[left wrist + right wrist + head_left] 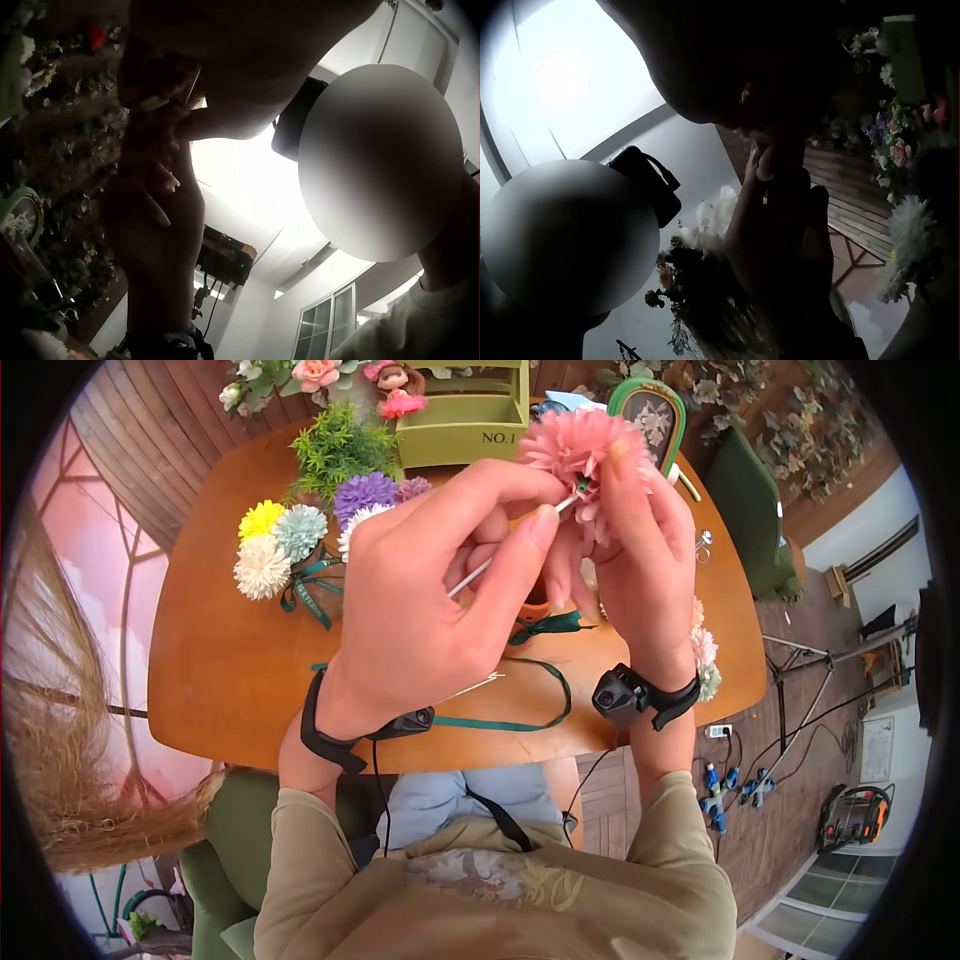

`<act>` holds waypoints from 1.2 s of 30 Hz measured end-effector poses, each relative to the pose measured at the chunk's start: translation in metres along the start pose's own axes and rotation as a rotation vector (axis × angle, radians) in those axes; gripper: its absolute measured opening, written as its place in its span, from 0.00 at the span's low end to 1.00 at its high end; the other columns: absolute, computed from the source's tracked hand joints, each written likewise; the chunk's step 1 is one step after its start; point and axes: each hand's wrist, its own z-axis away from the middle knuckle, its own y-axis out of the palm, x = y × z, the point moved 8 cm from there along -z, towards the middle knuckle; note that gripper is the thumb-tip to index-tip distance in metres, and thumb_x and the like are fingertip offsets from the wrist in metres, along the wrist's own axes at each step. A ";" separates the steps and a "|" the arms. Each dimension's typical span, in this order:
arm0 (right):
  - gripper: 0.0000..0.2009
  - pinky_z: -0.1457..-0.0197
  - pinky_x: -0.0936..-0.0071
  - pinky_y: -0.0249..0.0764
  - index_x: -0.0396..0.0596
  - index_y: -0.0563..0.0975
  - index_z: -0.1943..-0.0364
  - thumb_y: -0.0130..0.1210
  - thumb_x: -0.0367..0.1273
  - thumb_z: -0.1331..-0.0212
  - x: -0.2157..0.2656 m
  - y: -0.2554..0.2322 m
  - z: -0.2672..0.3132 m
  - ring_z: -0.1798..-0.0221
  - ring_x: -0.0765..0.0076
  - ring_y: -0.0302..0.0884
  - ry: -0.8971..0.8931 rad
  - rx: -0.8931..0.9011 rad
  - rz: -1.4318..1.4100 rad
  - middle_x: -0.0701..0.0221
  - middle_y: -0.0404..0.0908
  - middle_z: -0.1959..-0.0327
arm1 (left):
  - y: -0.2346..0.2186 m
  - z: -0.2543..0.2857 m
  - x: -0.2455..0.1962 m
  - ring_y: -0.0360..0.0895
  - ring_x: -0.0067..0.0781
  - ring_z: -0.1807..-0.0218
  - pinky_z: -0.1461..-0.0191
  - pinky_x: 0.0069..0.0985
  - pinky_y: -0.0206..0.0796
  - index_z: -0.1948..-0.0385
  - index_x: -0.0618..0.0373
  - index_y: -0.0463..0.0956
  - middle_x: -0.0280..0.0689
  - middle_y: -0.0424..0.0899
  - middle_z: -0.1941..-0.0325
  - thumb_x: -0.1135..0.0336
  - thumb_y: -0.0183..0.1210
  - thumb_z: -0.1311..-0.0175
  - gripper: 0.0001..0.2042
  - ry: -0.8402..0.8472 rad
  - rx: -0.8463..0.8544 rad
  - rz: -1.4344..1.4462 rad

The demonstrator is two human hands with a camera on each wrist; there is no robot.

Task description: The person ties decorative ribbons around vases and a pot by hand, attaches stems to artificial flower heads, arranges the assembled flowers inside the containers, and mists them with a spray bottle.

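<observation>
In the head view the left hand [430, 580] pinches a thin white stick [470, 578] between thumb and fingers. The stick's upper end meets the green underside of a pink flower [560, 445], which the right hand [645, 550] holds with its thumb and fingers. Below the hands, an orange pot with a dark green bow [548, 626] is mostly hidden. Both wrist views are dark; the left hand [232, 67] and right hand [154, 202] show in the left wrist view as silhouettes close together.
On the wooden table [200, 670] lie a green ribbon [520, 726] and white sticks [482, 683]. Yellow, blue and cream flowers [262, 567] are at the left. Behind stand a green box [460, 440], a green plant [343, 448] and an oval frame [672, 415]. Scissors [704, 543] lie at the right.
</observation>
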 end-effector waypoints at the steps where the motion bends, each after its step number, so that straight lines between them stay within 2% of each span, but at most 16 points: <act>1: 0.20 0.84 0.83 0.68 0.38 0.76 0.48 0.46 0.44 0.19 -0.005 -0.001 0.001 0.79 0.72 0.83 0.036 0.040 -0.003 0.66 0.83 0.71 | -0.002 0.000 0.000 0.63 0.12 0.73 0.68 0.16 0.61 0.51 0.65 0.82 0.24 0.71 0.76 0.78 0.59 0.29 0.09 -0.002 -0.031 0.050; 7: 0.18 0.81 0.78 0.78 0.35 0.75 0.48 0.44 0.40 0.18 -0.001 0.005 0.001 0.77 0.66 0.86 -0.005 0.055 -0.016 0.61 0.84 0.69 | -0.001 0.001 -0.005 0.64 0.13 0.74 0.71 0.16 0.57 0.53 0.66 0.83 0.25 0.72 0.76 0.78 0.60 0.30 0.08 0.052 -0.016 -0.009; 11: 0.19 0.83 0.79 0.76 0.32 0.75 0.42 0.41 0.37 0.17 0.000 0.006 -0.001 0.81 0.69 0.81 -0.076 0.034 0.080 0.61 0.84 0.68 | -0.004 -0.001 -0.004 0.65 0.13 0.74 0.71 0.16 0.57 0.53 0.65 0.83 0.25 0.72 0.77 0.78 0.59 0.30 0.08 0.106 -0.016 -0.086; 14: 0.17 0.80 0.80 0.78 0.33 0.75 0.42 0.44 0.35 0.18 -0.003 0.006 0.000 0.75 0.72 0.84 -0.026 0.021 -0.003 0.62 0.85 0.62 | -0.003 -0.001 -0.002 0.65 0.13 0.74 0.71 0.17 0.57 0.53 0.65 0.83 0.26 0.73 0.77 0.78 0.59 0.30 0.08 0.126 -0.019 -0.100; 16: 0.16 0.77 0.81 0.81 0.33 0.74 0.41 0.45 0.33 0.19 -0.003 0.003 -0.002 0.66 0.75 0.86 -0.067 -0.055 0.081 0.63 0.85 0.54 | 0.000 -0.001 -0.001 0.67 0.13 0.73 0.70 0.17 0.59 0.53 0.65 0.83 0.26 0.74 0.76 0.77 0.58 0.29 0.08 0.117 0.001 -0.116; 17: 0.16 0.77 0.81 0.81 0.33 0.74 0.41 0.45 0.33 0.19 -0.004 0.002 -0.001 0.66 0.75 0.86 -0.066 -0.059 0.081 0.63 0.85 0.54 | 0.001 -0.001 -0.001 0.67 0.13 0.73 0.70 0.17 0.59 0.53 0.65 0.83 0.26 0.74 0.76 0.77 0.58 0.29 0.08 0.116 0.005 -0.115; 19: 0.16 0.72 0.80 0.86 0.33 0.73 0.39 0.46 0.32 0.19 -0.002 0.005 0.000 0.60 0.76 0.86 -0.125 -0.027 0.069 0.64 0.85 0.50 | -0.001 0.001 0.003 0.69 0.13 0.72 0.68 0.16 0.60 0.51 0.65 0.83 0.27 0.76 0.75 0.76 0.57 0.28 0.09 0.080 -0.006 -0.106; 25: 0.17 0.67 0.78 0.90 0.32 0.71 0.37 0.44 0.32 0.19 0.005 0.005 0.003 0.55 0.66 0.88 -0.167 -0.077 0.059 0.54 0.83 0.45 | -0.002 -0.001 0.003 0.71 0.14 0.70 0.66 0.17 0.63 0.49 0.64 0.83 0.29 0.80 0.72 0.74 0.56 0.26 0.11 0.106 -0.021 -0.113; 28: 0.17 0.69 0.78 0.90 0.32 0.72 0.38 0.43 0.32 0.19 0.004 0.004 0.003 0.53 0.64 0.89 -0.172 -0.074 0.081 0.51 0.83 0.44 | 0.000 -0.001 0.001 0.72 0.14 0.71 0.67 0.17 0.63 0.49 0.64 0.83 0.30 0.82 0.71 0.74 0.56 0.26 0.11 0.095 -0.004 -0.119; 36: 0.17 0.70 0.77 0.90 0.32 0.72 0.38 0.45 0.32 0.19 0.002 0.003 0.004 0.56 0.65 0.89 -0.168 -0.108 0.084 0.54 0.83 0.46 | -0.002 -0.001 0.000 0.72 0.15 0.72 0.70 0.17 0.61 0.51 0.64 0.84 0.31 0.82 0.72 0.76 0.57 0.28 0.10 0.133 -0.011 -0.137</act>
